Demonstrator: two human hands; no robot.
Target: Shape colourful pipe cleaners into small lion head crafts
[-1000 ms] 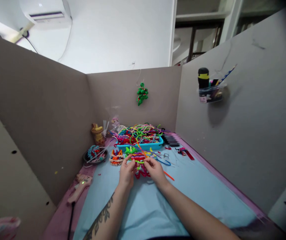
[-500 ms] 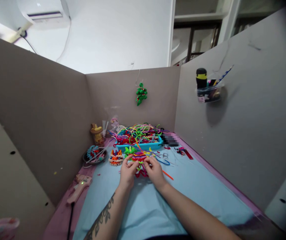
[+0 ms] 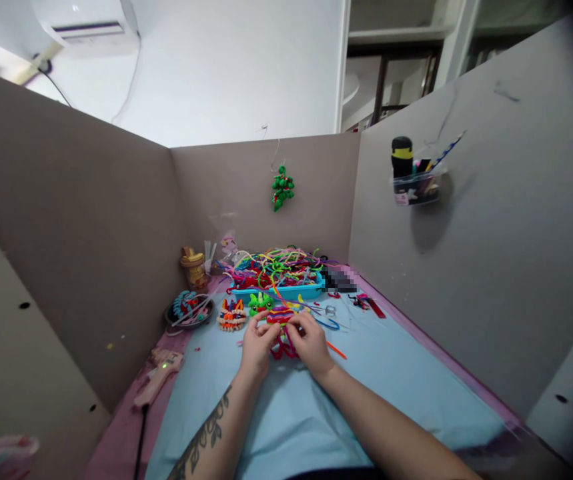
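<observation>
Apparently bending or fastening a striped pipe-cleaner piece (image 3: 280, 315), pinched between left hand (image 3: 257, 342) and right hand (image 3: 311, 341) above the middle of the surface (image 3: 406, 400). Calling, presumably, for small, firm fingertip movements. Hemmed in toward the far edge by a turquoise tray (image 3: 309, 291); freer to move toward the near right corner.

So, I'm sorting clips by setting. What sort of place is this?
Probably a craft booth: grey partitions stand around the table, a blue tray is heaped with fuzzy coloured stems, and what looks like a pink glue gun lies toward the left.
</observation>
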